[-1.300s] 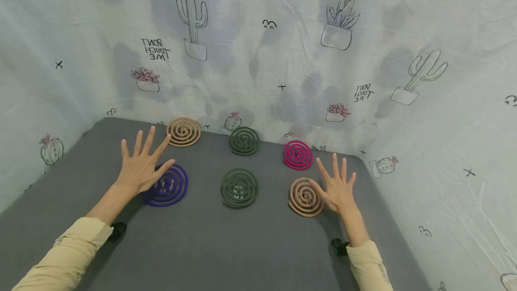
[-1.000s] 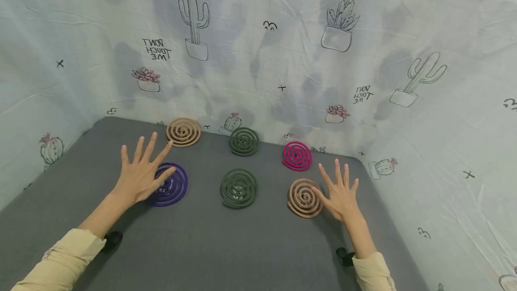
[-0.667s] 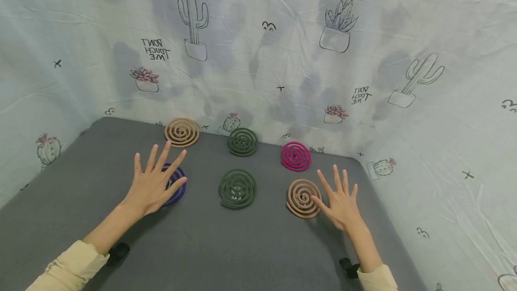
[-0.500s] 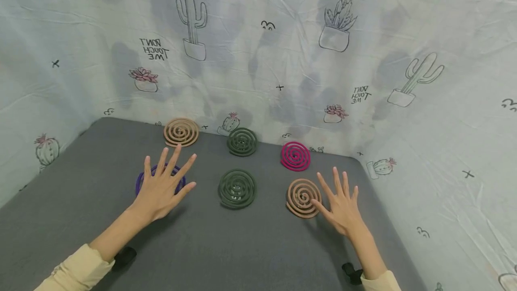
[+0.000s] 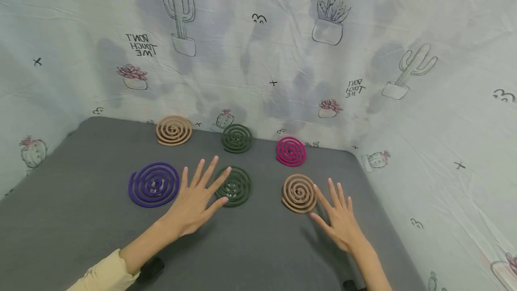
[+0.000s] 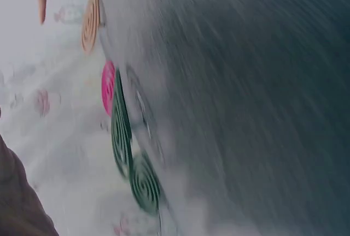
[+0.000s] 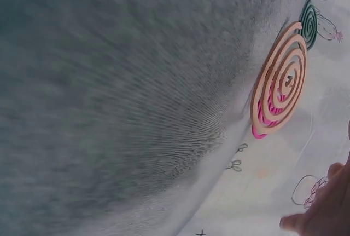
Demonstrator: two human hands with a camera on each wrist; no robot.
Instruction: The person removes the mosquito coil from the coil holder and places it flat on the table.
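Observation:
Spiral coils resembling mosquito coils stand in two rows on a grey surface. My left hand (image 5: 191,208), fingers spread and holding nothing, partly overlaps the front green coil (image 5: 238,187) in the head view. To its left is the purple coil (image 5: 154,184). My right hand (image 5: 341,226), also spread and holding nothing, is just right of the front tan coil (image 5: 299,193), its index fingertip at the coil's edge. Behind are another tan coil (image 5: 173,130), a dark green coil (image 5: 236,138) and a pink coil (image 5: 291,152). In the right wrist view the front tan coil (image 7: 281,80) stands tilted.
Pale cloth (image 5: 226,57) printed with cacti rises behind and beside the grey surface (image 5: 250,255). Several coils show small shiny stands beneath them. A dark wrist camera (image 5: 151,267) sits under the left wrist. The left wrist view is blurred.
My left hand has moved right, from the purple coil to the front green coil, uncovering the purple one. My right hand has shifted slightly down, off the tan coil. The coils keep their places.

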